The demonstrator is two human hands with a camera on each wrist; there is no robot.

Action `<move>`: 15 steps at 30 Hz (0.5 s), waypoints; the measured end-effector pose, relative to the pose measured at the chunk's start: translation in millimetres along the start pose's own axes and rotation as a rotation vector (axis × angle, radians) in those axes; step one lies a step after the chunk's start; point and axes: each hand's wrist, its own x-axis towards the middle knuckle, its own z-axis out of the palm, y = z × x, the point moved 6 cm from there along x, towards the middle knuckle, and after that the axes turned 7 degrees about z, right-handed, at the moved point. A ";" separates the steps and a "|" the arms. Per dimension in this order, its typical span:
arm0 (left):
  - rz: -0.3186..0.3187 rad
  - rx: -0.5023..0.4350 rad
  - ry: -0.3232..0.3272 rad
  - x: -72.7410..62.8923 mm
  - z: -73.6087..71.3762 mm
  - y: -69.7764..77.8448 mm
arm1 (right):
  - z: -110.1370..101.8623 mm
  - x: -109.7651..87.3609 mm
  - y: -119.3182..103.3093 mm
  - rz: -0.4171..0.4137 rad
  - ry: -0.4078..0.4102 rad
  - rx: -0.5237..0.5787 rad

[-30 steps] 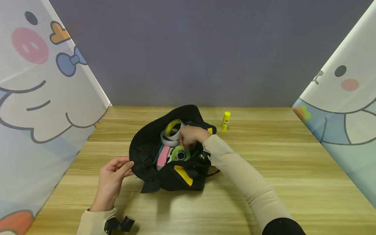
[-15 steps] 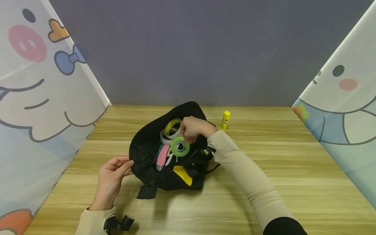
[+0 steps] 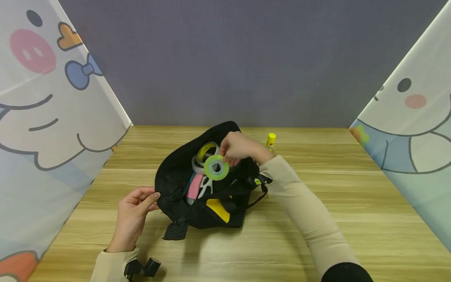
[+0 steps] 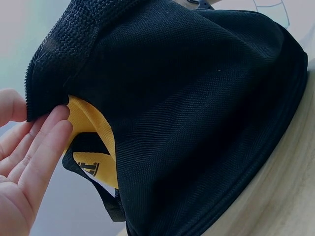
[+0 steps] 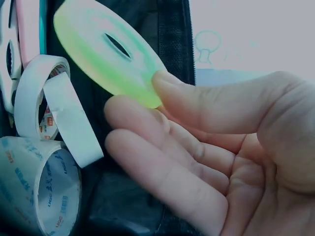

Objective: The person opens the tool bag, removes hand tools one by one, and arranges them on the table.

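A black zippered bag [image 3: 176, 172] with yellow inner trim stands with its mouth spread. My left hand [image 3: 132, 217] pinches its left edge between thumb and fingers; in the left wrist view the fingers [image 4: 44, 147] lie at the zipper edge. Over the bag's mouth, my right hand [image 3: 237, 148] pinches a green roll of tape [image 3: 216, 167] by its rim, thumb on one face. Inside the bag are white tape rolls [image 5: 37, 98], a wide clear tape roll [image 5: 39, 182], a pink-handled tool [image 3: 194, 187] and white-handled scissors [image 3: 205, 187].
A yellow glue stick [image 3: 271, 140] stands upright on the wooden table [image 3: 334, 188], behind the right forearm. A grey panel [image 3: 239, 62] rises at the table's back, with cartoon-printed panels on both sides. A loose black strap [image 3: 258, 197] hangs at the bag's right.
My right hand has lifted the green tape roll up from among the bag's contents, moving slightly back and right. The scissors' handles now show below it. My left hand stays on the bag's edge.
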 end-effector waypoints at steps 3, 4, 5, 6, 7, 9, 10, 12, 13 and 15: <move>0.004 0.002 0.000 0.2 0.0 0.1 | -4.3 -4.8 2.6 -0.019 0.009 0.056; 0.005 -0.002 -0.001 0.3 0.1 0.3 | -6.0 -6.9 3.4 -0.027 0.013 0.075; 0.005 -0.001 -0.001 0.3 0.2 0.3 | -7.9 -9.3 4.1 -0.034 0.018 0.093; 0.006 -0.005 -0.001 0.4 0.4 0.4 | -9.9 -11.7 5.0 -0.039 0.025 0.108; 0.008 -0.008 -0.002 0.5 0.5 0.4 | -12.1 -14.3 5.7 -0.045 0.032 0.123; 0.010 -0.009 -0.003 0.7 0.9 0.5 | -16.8 -19.4 7.5 -0.053 0.049 0.150; 0.011 -0.012 -0.003 0.8 0.9 0.5 | -19.0 -22.0 8.6 -0.057 0.057 0.159; 0.012 -0.017 -0.003 0.9 0.9 0.3 | -23.9 -27.0 11.4 -0.061 0.079 0.178; 0.012 -0.017 -0.003 0.9 0.7 0.1 | -26.2 -29.5 12.9 -0.063 0.089 0.190; 0.012 -0.021 -0.005 0.9 0.4 -0.2 | -30.5 -34.1 16.4 -0.062 0.109 0.215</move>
